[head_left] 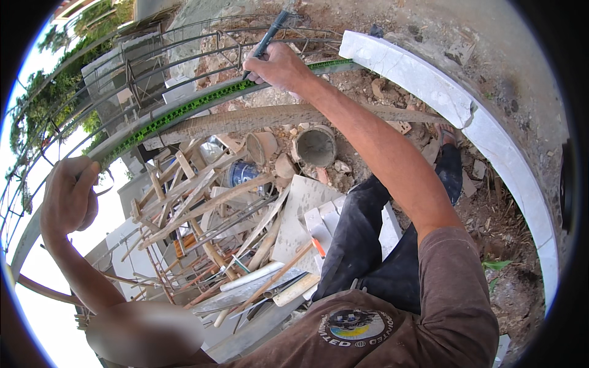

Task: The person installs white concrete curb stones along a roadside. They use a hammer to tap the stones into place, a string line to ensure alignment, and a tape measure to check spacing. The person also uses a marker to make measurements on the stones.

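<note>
9 o'clock: my left hand [72, 193], fingers curled, sits at the near end of a green measuring tape [178, 112]; cannot tell whether it pinches tape or grey bar [132, 127]. Tape lies along the bar, running from 10 to just past 12 o'clock. 8 o'clock: timber pile [205, 212]. Near centre, toward 9: blue container [244, 174]. 12 o'clock: my right hand [279, 69] pinches a dark marker [270, 35], tip down at the tape. From 1 to 4: curved white slab [423, 76], cracked.
</note>
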